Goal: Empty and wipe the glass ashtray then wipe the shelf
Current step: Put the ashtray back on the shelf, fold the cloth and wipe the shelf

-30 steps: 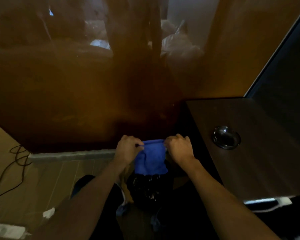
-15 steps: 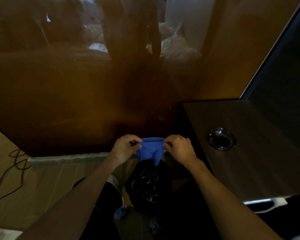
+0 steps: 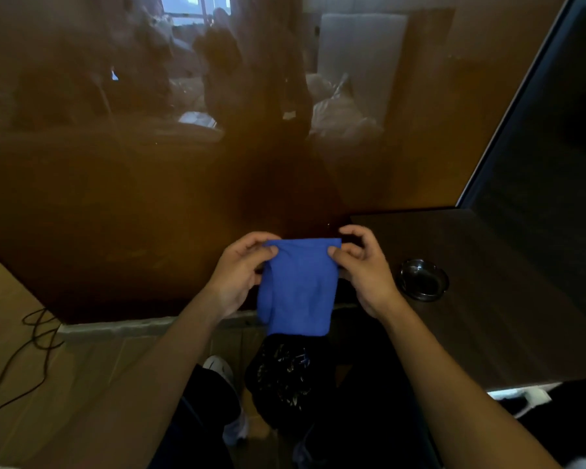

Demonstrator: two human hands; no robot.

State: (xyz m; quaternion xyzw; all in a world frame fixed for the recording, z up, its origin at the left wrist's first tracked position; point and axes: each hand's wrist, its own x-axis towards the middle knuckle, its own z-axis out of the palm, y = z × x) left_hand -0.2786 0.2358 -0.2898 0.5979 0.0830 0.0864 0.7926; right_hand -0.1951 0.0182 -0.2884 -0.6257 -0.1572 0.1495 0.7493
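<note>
A blue cloth (image 3: 300, 286) hangs flat between my hands in front of me. My left hand (image 3: 241, 272) pinches its upper left corner and my right hand (image 3: 362, 265) pinches its upper right corner. The round glass ashtray (image 3: 423, 279) sits on the dark wooden shelf (image 3: 487, 316), just right of my right hand and apart from it. Directly below the cloth stands a bin lined with a black bag (image 3: 285, 377) on the floor.
A glossy brown wall panel (image 3: 149, 198) rises straight ahead and mirrors the room. A dark screen (image 3: 555, 147) stands at the right behind the shelf. Black cables (image 3: 27, 340) trail over the wooden floor at the left. My shoe (image 3: 224, 370) is beside the bin.
The bunched cloth has been spread out and now hangs flat and longer between my hands. My hands moved slightly apart along its top edge.
</note>
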